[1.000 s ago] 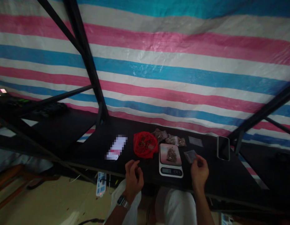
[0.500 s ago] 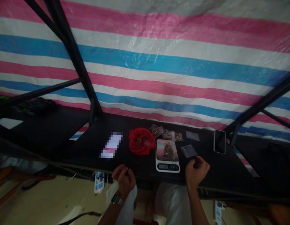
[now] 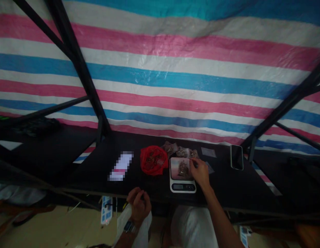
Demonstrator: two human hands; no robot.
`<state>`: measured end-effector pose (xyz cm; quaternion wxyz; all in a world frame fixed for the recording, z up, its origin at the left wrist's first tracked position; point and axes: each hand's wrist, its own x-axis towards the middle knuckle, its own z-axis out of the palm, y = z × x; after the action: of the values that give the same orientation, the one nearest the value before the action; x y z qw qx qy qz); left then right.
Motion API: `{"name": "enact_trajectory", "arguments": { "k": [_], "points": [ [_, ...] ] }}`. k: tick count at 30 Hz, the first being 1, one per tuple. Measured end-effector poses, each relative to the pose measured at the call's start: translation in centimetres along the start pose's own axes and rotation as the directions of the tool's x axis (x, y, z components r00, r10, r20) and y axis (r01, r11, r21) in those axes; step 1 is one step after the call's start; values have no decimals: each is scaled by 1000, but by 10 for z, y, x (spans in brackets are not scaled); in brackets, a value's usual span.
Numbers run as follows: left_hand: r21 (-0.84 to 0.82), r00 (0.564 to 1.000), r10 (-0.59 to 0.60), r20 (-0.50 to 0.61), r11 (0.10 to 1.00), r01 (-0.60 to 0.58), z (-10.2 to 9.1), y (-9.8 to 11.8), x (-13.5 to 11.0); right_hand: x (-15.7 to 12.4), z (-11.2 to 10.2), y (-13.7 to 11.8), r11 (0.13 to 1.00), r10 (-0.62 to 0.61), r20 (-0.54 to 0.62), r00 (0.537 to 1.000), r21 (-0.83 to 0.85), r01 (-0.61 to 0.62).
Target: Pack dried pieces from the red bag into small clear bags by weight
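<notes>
A white kitchen scale (image 3: 174,187) stands on the black table (image 3: 97,179), and on its pan lies a small clear bag (image 3: 184,169) of brownish pieces. My right hand (image 3: 200,174) reaches over the pan's right edge. Its fingers are drawn together right beside the bag; whether they grip its plastic is hidden. At the table's front edge is my left hand (image 3: 139,206), its fingers curled in, with a watch on the wrist. What that hand holds, if anything, I cannot make out. To the scale's left sits an open red plastic bag (image 3: 146,169) with small brownish pieces inside.
Several filled clear bags (image 3: 182,151) lie behind the scale. Flat plastic bags (image 3: 208,152) lie to the right, one partly behind my right hand. A phone (image 3: 236,157) rests farther right, and a blurred-out white item (image 3: 121,166) lies left. Black frame bars (image 3: 86,77) flank the striped sheet.
My right hand has moved left and forward, from beside the scale to the bag on its pan. My left hand stays curled in about the same place. The view has tilted up slightly.
</notes>
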<state>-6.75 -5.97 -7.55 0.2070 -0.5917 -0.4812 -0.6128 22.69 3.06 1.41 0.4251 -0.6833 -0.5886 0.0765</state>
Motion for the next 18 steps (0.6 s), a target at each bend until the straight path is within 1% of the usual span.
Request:
{"name": "enact_trajectory", "arguments": {
  "k": [3, 7, 9, 11, 12, 14, 16, 18],
  "points": [
    [-14, 999, -31, -7, 999, 31, -1, 4, 3, 16, 6, -11, 1000, -10, 108, 994, 17, 8],
    [-66, 996, -90, 0, 994, 90, 1, 16, 16, 23, 8, -14, 1000, 11, 177, 984, 20, -15],
    [-122, 993, -104, 61, 986, 111, 6, 25, 27, 25, 9, -12, 1000, 19, 223, 975, 18, -24],
    [-182, 979, -119, 167, 972, 150, 17, 37, 40, 29, 10, -10, 1000, 19, 279, 960, 15, -24],
    [-203, 964, -137, 228, 962, 185, 23, 43, 48, 31, 11, -9, 1000, 17, 304, 953, 12, -21],
    [-229, 920, -177, 349, 936, 267, 38, 57, 62, 36, 11, -9, 1000, 7, 341, 940, 0, -7],
    [-248, 868, -201, 455, 907, 340, 53, 70, 74, 41, 10, -10, 1000, -22, 372, 928, -8, 27],
    [-261, 819, -210, 535, 880, 396, 63, 82, 84, 44, 8, -12, 997, -71, 405, 912, 2, 77]
  ]
}}
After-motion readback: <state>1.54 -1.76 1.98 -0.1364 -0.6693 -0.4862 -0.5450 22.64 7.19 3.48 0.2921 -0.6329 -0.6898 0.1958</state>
